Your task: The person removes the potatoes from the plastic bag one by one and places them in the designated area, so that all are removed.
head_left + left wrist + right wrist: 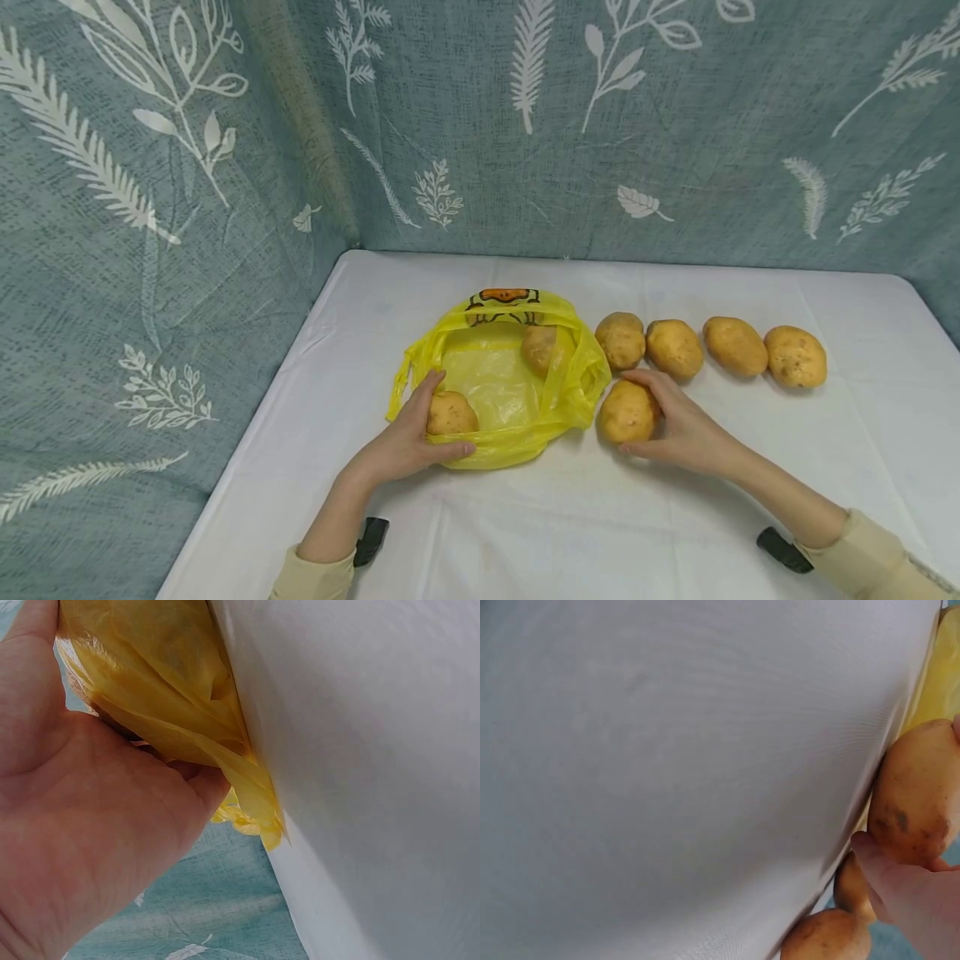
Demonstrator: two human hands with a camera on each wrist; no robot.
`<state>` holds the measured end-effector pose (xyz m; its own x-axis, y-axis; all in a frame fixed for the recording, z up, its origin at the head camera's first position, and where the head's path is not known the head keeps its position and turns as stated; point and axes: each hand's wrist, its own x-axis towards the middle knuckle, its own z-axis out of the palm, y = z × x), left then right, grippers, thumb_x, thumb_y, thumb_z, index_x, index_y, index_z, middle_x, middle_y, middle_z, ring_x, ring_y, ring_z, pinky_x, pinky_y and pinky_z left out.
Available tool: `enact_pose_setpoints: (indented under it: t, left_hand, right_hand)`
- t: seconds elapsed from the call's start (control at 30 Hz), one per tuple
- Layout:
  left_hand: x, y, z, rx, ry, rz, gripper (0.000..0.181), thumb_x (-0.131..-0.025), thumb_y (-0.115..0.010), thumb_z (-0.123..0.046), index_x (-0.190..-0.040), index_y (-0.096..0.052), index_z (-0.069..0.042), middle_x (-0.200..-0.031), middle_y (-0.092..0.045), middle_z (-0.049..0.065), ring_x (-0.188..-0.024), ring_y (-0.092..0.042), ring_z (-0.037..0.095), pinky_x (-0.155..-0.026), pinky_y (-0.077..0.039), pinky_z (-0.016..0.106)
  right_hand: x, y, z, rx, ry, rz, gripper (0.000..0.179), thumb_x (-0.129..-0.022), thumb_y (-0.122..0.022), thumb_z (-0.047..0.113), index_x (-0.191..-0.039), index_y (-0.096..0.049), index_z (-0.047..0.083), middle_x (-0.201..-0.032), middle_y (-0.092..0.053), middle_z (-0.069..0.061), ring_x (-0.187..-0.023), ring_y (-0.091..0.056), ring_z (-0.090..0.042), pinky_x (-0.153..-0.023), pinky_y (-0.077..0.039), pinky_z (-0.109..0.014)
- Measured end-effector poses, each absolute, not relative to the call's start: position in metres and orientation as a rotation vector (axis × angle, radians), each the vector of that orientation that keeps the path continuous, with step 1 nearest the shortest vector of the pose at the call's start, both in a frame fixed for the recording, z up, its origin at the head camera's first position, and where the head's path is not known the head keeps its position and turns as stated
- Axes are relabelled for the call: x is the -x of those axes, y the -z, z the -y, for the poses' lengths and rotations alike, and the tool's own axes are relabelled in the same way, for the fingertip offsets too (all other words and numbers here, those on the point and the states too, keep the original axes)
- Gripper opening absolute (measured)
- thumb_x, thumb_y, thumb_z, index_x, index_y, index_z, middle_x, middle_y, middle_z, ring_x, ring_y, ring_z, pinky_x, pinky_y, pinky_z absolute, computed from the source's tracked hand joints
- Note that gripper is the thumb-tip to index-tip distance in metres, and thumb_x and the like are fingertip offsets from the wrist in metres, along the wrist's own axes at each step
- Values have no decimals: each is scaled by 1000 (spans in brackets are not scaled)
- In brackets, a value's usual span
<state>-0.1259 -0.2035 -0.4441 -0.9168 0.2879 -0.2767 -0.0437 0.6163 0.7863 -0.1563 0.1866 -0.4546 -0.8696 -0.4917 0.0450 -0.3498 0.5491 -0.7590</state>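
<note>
The bag [501, 451] is yellow, potatoes [626, 413] golden-brown — the backdrop [465, 125] teal, white-leafed.

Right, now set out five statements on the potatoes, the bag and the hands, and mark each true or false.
1. The right hand grips a potato outside the yellow plastic bag. True.
2. The left hand is well clear of the bag. False: the left hand touches the bag.
3. Four other potatoes lie in a row to the right of the bag. True.
4. The bag is tied shut. False: its mouth is open.
5. White leaf prints decorate the blue-green fabric backdrop. True.
</note>
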Motion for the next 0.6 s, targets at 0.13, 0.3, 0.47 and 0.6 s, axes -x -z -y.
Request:
enact_pose_setpoints:
  t: [0.13,0.3,0.47,0.6]
  left_hand:
    - [126,444,203,-197,-1220,-2464,114,-80,-79,-45,-157,-1,-13,-162,4,11,-148,0,32,-114,-11,57]
    - [125,444,203,-198,-1217,-2469,114,-80,-79,-46,-157,-1,-13,-162,4,12,-147,-1,32,-114,-11,57]
    - [126,444,203,-203,-1222,-2471,113,-80,-78,-46,-157,-2,-12,-162,3,12,-147,-2,32,-114,-11,57]
    - [126,444,204,-204,-1223,-2471,113,-80,-78,-46,-157,-2,-13,-162,3,12,-147,-1,32,-114,-11,57]
  right_hand:
    - [157,454,-185,739,1216,-2601,89,-73,-87,28,-143,-37,6,-145,-37,-19,-134,-34,-41,-105,-27,-65]
    - [157,453,-185,753,1206,-2600,89,-74,-87,30,-143,-36,5,-146,-36,-20,-135,-32,-42,-105,-26,-65]
    - [157,452,-186,757,1196,-2599,90,-75,-86,30,-144,-35,4,-147,-35,-19,-137,-30,-43,-106,-25,-65]
    - [157,450,-186,758,1195,-2596,90,-75,-86,30,-144,-34,4,-148,-34,-20,-137,-28,-44,-106,-24,-65]
